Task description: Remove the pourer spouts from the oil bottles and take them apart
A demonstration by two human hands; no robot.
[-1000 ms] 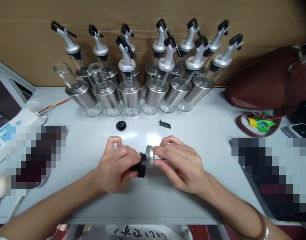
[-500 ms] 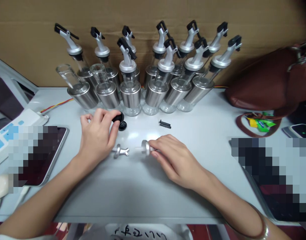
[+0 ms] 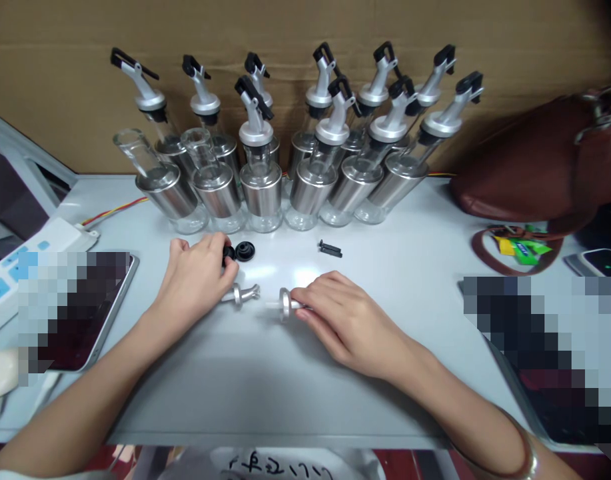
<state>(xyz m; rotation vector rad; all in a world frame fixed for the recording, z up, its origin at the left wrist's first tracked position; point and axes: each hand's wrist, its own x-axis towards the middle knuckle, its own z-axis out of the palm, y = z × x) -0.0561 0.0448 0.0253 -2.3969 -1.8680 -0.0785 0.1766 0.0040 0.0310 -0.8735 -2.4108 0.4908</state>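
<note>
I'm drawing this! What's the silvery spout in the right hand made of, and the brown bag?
Silvery spout: perhaps metal or silvery plastic, satin; its rim gleams softly. Brown bag: probably leather or imitation leather, smooth; faint sheen.

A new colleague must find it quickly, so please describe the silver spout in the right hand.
On the grey table, in front of the bottles, find the right hand. It pinches the silver spout, whose pale stem points left. What sets it apart: the similar spout near the left hand points its nozzle right, and others sit on bottles.

White glare on the pale tabletop, dark upper-right corner.
</note>
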